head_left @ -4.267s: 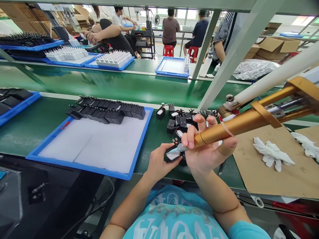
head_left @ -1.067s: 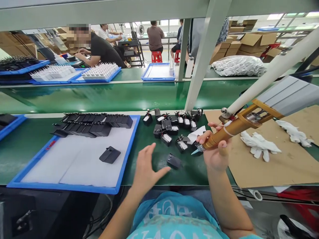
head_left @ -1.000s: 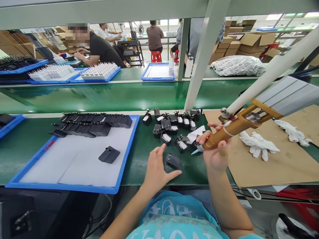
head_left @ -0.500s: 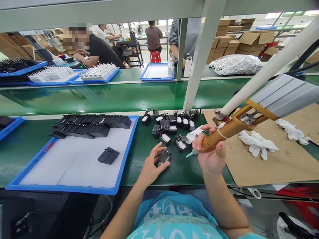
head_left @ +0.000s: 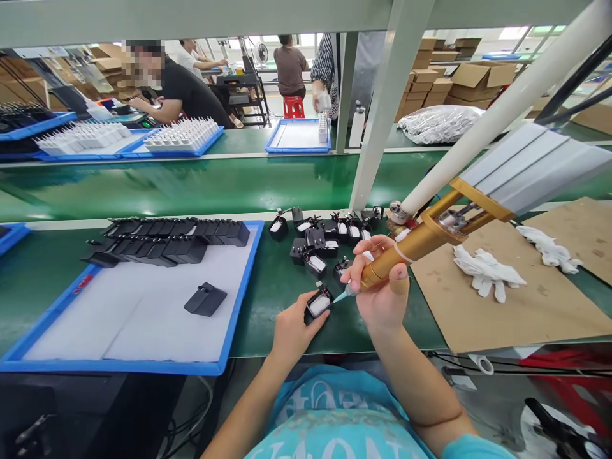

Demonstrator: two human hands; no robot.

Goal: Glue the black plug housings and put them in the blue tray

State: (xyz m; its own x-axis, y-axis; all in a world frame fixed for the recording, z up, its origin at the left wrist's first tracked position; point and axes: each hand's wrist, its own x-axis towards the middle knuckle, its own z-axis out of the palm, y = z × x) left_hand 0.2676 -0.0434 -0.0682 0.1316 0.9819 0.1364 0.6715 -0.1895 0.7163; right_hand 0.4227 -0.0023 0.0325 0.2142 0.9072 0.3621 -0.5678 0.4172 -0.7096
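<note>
My left hand [head_left: 295,325] grips a small black plastic housing [head_left: 319,305] on the green bench, its open side up with a white block and wires inside. In my right hand [head_left: 381,280] is a gold glue dispensing gun [head_left: 387,264], tilted down to the left. Its pale blue nozzle tip [head_left: 340,297] meets or nearly meets the right rim of the housing; exact contact I cannot tell. Just behind my hands sit several similar open black housings [head_left: 315,262] with wires. A lone closed black housing [head_left: 205,299] lies on the blue-rimmed tray to the left.
Rows of black housings [head_left: 157,245] fill the back of the blue tray [head_left: 246,280]. White gloves [head_left: 488,271] lie on cardboard [head_left: 459,319] at right. A white slanted pole [head_left: 471,121] joins the gun. A metal post [head_left: 375,115] rises behind the bench. Co-workers sit and stand beyond.
My right hand brought the gun left and its nozzle to the housing. The housing in my left hand now shows its open side with the white block, and my fingers have closed on it.
</note>
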